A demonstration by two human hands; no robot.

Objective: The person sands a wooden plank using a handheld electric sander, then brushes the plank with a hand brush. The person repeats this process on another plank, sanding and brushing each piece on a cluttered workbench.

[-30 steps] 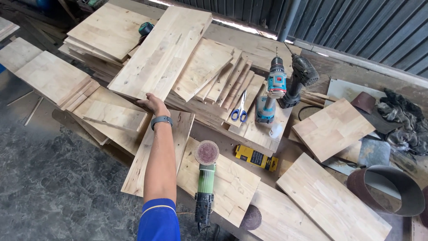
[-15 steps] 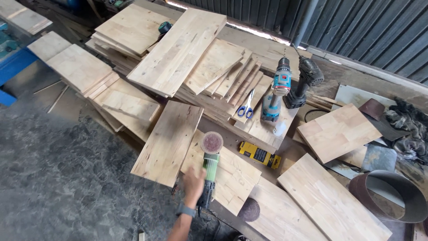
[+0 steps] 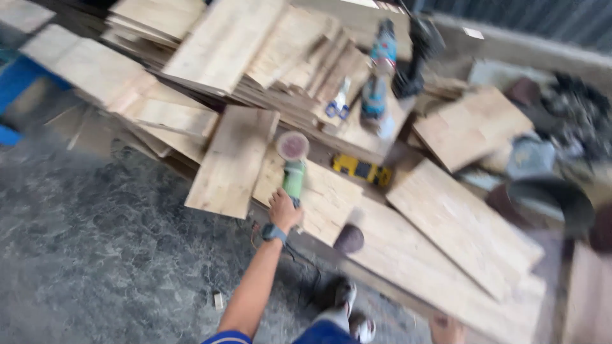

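Wood boards (image 3: 223, 162) cover the counter (image 3: 382, 280); the long one that the left hand (image 3: 284, 209) touched a second ago now lies alone. That hand has dropped back and is now clamped on the rear of the green grinder (image 3: 293, 173), which lies on a board. Its long axis runs away from the person, disc (image 3: 292, 146) at the far end. The right hand (image 3: 446, 330), at the frame's bottom edge, is too blurred to tell.

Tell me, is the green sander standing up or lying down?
Lying down. The green sander lies flat on a wooden board, round disc pointing away, and the left hand grips its handle end.
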